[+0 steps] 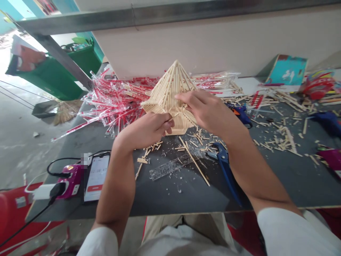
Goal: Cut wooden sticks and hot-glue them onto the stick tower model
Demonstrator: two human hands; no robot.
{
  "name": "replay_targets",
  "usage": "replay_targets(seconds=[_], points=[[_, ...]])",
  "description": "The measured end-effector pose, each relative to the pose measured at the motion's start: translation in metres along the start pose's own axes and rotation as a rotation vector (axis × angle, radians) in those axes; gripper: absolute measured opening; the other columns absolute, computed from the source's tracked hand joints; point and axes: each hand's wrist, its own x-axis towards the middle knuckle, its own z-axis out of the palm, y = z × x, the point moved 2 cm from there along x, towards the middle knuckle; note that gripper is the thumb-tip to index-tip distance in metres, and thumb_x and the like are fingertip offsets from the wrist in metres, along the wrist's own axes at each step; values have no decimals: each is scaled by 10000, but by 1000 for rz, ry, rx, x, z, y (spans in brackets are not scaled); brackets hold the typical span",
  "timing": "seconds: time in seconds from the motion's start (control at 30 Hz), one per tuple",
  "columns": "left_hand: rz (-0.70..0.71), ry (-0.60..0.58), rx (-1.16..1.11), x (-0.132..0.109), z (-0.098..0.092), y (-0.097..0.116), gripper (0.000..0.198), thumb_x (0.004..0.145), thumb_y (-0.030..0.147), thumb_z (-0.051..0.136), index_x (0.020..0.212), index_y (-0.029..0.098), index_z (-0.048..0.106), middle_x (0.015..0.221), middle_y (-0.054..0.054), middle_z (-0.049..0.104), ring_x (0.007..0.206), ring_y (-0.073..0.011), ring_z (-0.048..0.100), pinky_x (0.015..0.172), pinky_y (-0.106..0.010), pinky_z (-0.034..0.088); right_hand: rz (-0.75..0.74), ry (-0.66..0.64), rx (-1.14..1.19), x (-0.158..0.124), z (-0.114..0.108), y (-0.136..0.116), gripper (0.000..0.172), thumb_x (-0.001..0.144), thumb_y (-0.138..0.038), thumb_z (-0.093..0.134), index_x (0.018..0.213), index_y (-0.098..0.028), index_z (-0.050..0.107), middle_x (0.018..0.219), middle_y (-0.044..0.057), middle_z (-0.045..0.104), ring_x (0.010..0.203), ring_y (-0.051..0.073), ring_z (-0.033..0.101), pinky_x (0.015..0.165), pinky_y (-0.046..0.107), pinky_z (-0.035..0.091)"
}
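A pointed roof-shaped model built of wooden sticks (170,89) is held above the dark tabletop (173,192). My left hand (149,128) is closed on its lower front edge, fingers curled under it. My right hand (205,106) rests on the model's right side, fingers pressed against the sticks near the middle. Short cut stick pieces (191,142) lie scattered right under the model.
A heap of red-and-clear wrapped sticks (117,103) lies behind left. Blue-handled cutters (226,167), a clear ruler (170,167) and a long stick lie near the front. A phone (97,176) and a purple charger (70,179) sit at the left edge. Glue guns (242,113) and scraps lie at the right.
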Motion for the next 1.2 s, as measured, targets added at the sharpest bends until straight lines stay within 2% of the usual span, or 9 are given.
replay_targets(seconds=[0.17,0.33,0.47,0.67,0.83,0.97,1.1,1.2], points=[[4,10,1,2,2,1,263,1022,194,410,950,150,659,971,-40,776,880,-148,706,802,-276,472,-17,-33,3,3,0,-2,520,945,29,432,1421,-181,442,1215,112,607,1151,269,593,961,442,548],[-10,3,-22,2,4,-1,271,1037,212,398,961,153,651,963,-35,773,882,-147,709,808,-277,471,-15,-89,30,5,2,-1,643,875,84,377,1434,-234,401,1254,100,588,1197,290,567,967,475,555],[-34,-2,-46,2,4,-4,248,1033,206,404,961,154,636,926,-33,764,844,-138,706,781,-271,475,-17,-86,54,4,2,-1,593,891,71,369,1419,-196,410,1254,129,593,1219,307,565,974,480,551],[-12,11,-52,3,4,-5,256,1032,206,415,904,157,630,904,-37,751,846,-140,697,787,-272,471,96,-34,151,0,-1,6,530,959,-54,463,1456,-225,391,1253,125,580,1013,253,640,874,432,562],[-4,26,-37,1,4,-2,262,1034,199,435,896,153,653,899,-29,753,799,-122,671,753,-260,448,131,61,207,1,-1,13,495,941,-142,595,1406,-228,449,1176,97,616,977,234,640,899,421,532],[-6,54,-33,2,3,0,278,1039,209,441,888,152,667,823,-16,740,735,-108,647,717,-249,435,222,168,244,2,7,15,380,912,-187,652,1275,-202,540,984,64,646,887,218,636,828,397,522],[-2,68,-19,3,5,2,254,1035,215,449,875,161,640,879,-13,762,752,-106,661,717,-249,433,291,238,309,4,16,12,297,874,-167,663,1155,-206,573,924,33,666,782,173,641,759,357,516],[-47,90,-48,4,8,3,275,1035,235,442,834,164,615,833,-9,756,665,-91,657,671,-244,439,354,269,367,5,18,9,202,866,-191,661,1052,-208,585,867,17,673,738,154,652,720,332,525]])
